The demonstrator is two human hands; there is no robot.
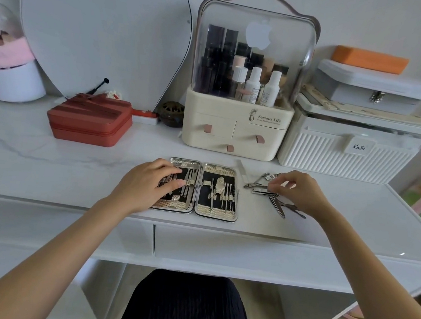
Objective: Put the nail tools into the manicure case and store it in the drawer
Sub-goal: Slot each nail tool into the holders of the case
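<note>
An open metal manicure case point(215, 213) lies flat on the white desk, black lined, with several steel tools strapped in both halves. My left hand point(148, 185) rests palm down on the case's left half, fingers pressing on the tools there. To the right of the case lies a small pile of loose nail tools point(281, 206): clippers, nippers and scissors. My right hand point(297, 193) is over that pile, fingertips pinched on a nail clipper point(262, 191) that still lies on the desk. The desk drawer point(259, 254) below the front edge is shut.
A cream cosmetics organiser point(236, 133) with small drawers stands behind the case. A white ribbed storage box point(346, 154) sits at the back right, a red zip case point(90, 122) at the back left. A nail file point(241, 166) lies behind the case.
</note>
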